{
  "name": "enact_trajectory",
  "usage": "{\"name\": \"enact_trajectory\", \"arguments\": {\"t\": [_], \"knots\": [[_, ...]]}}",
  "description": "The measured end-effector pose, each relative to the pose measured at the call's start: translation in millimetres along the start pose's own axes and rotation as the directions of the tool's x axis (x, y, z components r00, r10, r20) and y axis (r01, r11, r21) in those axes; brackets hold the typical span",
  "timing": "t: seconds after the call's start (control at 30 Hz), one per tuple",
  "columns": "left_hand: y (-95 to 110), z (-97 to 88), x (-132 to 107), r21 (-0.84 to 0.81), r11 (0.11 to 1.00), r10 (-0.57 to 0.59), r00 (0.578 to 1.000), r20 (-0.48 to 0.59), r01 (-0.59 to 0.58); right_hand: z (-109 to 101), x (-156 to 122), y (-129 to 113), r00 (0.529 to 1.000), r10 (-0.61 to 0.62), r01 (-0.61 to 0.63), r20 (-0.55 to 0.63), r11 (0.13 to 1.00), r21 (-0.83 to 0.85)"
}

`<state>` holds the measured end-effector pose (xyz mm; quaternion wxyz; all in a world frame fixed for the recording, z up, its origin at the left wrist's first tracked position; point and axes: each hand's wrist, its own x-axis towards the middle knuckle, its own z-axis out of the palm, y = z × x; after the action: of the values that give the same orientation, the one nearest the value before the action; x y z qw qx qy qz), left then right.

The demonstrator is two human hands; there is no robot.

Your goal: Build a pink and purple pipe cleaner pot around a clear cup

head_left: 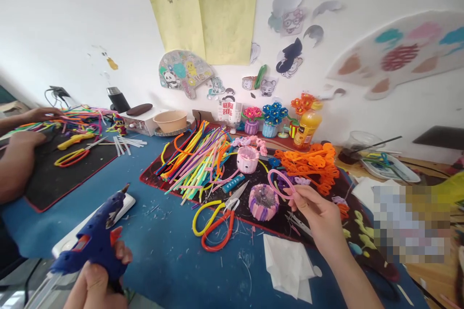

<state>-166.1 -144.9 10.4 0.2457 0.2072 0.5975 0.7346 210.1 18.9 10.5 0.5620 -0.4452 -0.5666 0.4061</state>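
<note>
My left hand [99, 277] is wrapped round the handle of a blue hot glue gun [94, 239], its nozzle tilted up and to the right. Between thumb and fingers, my right hand [315, 212] pinches a pink pipe cleaner ring [272, 184]. Just below the ring sits a small pink and purple striped pot [263, 203] on the dark mat. Behind it stands a pale pink pot [248, 160] with a pink curled rim piece. Scissors [221, 222] with yellow and red handles lie left of the striped pot, and tweezers [299, 224] lie beside my right wrist.
Loose coloured pipe cleaners [197, 164] are heaped on the mat. Orange pipe cleaner flowers [311, 166], an orange drink bottle [307, 128] and finished flower pots [274, 120] stand at the back. A white tissue [288, 265] lies in front. Another person's hands [21, 149] work at far left.
</note>
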Motion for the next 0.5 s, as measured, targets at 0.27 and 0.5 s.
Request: {"name": "enact_trajectory", "arguments": {"t": [0.27, 0.5], "knots": [[41.4, 32.2, -23.9, -0.186, 0.977, -0.098, 0.994, 0.043, 0.104, -3.7, -3.9, 6.8, 0.988, -0.136, 0.087, -0.076, 0.886, -0.455], [43.3, 55.4, -30.5, 0.003, 0.992, -0.12, 0.926, 0.357, 0.127, 16.9, -10.2, 8.4, 0.991, -0.113, 0.132, 0.069, 0.881, -0.454]]}}
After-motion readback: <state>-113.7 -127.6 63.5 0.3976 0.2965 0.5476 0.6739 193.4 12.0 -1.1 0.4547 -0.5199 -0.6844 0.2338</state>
